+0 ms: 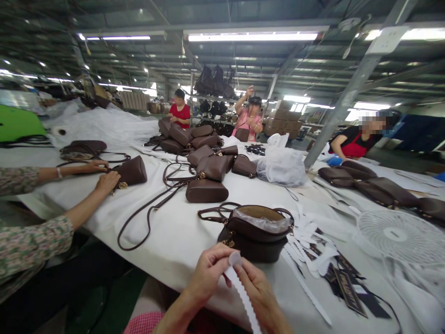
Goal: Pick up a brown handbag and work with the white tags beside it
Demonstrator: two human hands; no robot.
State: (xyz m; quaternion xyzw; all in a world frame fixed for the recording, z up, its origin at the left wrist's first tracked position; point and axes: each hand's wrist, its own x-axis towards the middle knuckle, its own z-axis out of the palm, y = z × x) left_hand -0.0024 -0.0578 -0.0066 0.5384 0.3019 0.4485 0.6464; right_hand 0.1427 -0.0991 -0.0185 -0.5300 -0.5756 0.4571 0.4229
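My left hand (209, 270) and my right hand (255, 287) meet at the table's front edge, fingers closed on one white strip (243, 297). The strip has a scalloped edge and a rounded top end, and its tail hangs down between my wrists. Just beyond my fingers stands a dark brown handbag (257, 236), upright with its top open. Clear plastic shows inside its tan lining, and its strap lies to the left. Right of the bag is a loose pile of similar white strips (309, 250).
Black hang tags (349, 290) and a white fan (392, 234) are on the right. Brown bags (208, 171) are heaped mid-table near a white plastic bag (283, 162). At left, a co-worker's hands (106, 178) handle another bag. A metal post (347, 97) rises at right; other people work beyond.
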